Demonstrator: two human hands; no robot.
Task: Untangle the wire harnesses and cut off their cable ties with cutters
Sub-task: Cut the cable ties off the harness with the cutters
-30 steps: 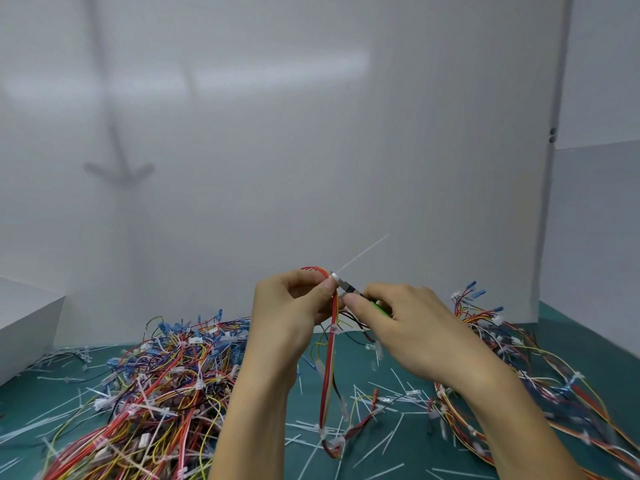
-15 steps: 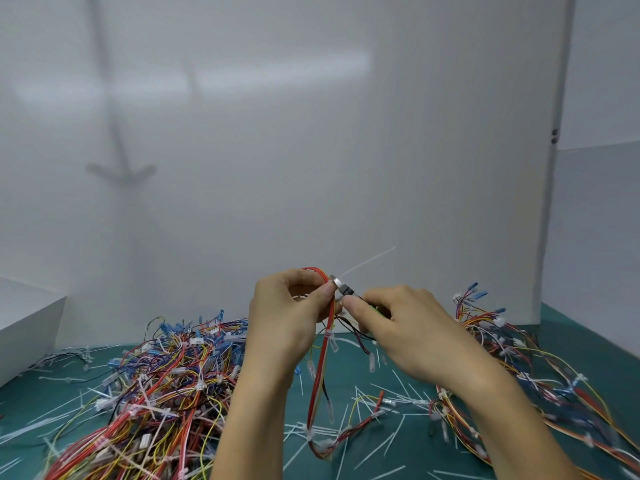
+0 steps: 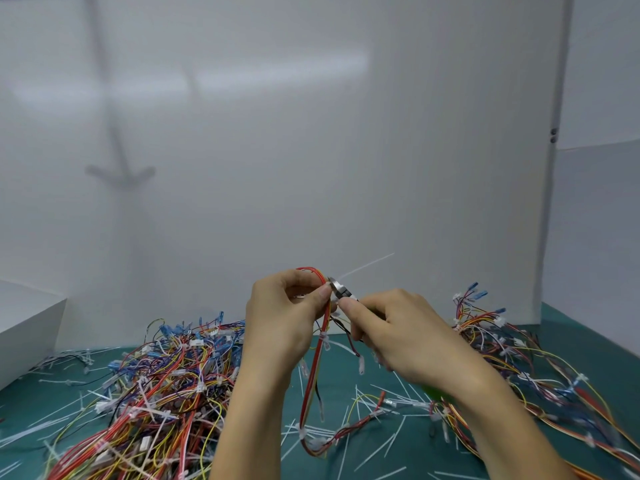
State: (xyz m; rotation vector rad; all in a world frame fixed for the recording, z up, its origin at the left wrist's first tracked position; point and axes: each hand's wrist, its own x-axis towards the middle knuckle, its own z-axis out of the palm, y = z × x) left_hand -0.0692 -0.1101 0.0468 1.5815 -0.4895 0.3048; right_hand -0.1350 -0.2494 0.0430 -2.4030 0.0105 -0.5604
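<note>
The left hand and right hand are both bare. The left forearm and right forearm show bare skin from the wrist to the lower edge of view. The fingers are slender. The left thumbnail is short and plain.

A large heap of wire harnesses is spread over the left of the teal surface, a second heap along its right edge. Cut cable ties are scattered between them.
</note>
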